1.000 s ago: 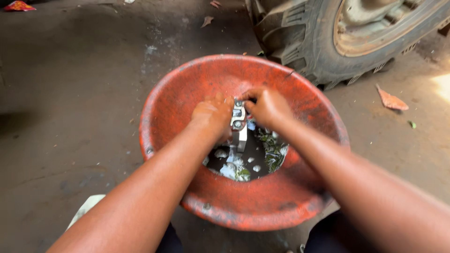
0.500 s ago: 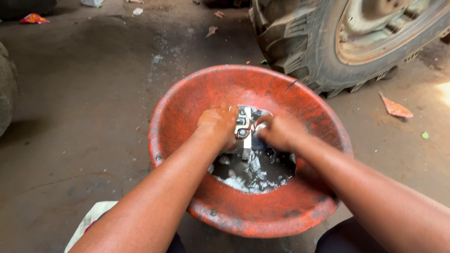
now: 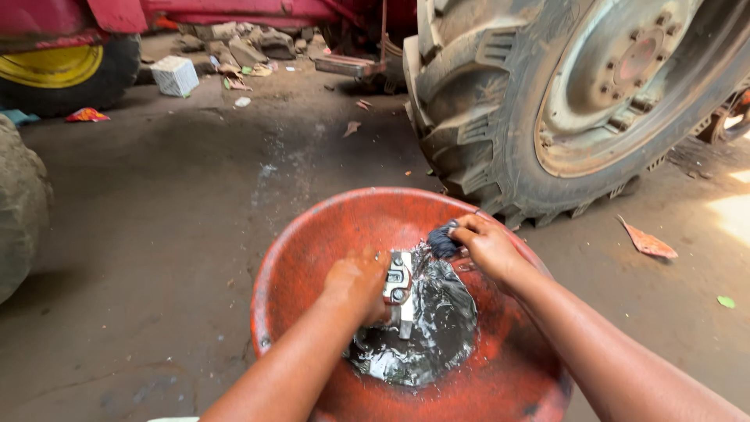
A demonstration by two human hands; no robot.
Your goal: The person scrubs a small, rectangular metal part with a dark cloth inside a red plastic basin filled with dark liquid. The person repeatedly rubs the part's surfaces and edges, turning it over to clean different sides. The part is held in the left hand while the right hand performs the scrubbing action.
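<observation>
A wide red basin [image 3: 312, 258] sits on the ground in front of me, with dark oily liquid [image 3: 437, 328] pooled in its bottom. My left hand [image 3: 355, 285] grips a silvery metal part [image 3: 398, 289] and holds it upright over the liquid. My right hand [image 3: 484, 246] is closed on a dark wet rag [image 3: 443, 241], lifted to the right of the part and not touching it. Both forearms reach in from the bottom of the view.
A big muddy tractor tyre [image 3: 476, 117] with a grimy rim [image 3: 633, 86] stands just behind the basin. Farther back are a red vehicle body, a yellow-rimmed wheel [image 3: 55, 66], a pale block [image 3: 174, 76] and rubble. A dry leaf [image 3: 647, 242] lies on the dirt at right.
The view has tilted up, showing more of the tractor. My right hand has pulled away from the metal part to the right with the rag; my left hand keeps its hold.
</observation>
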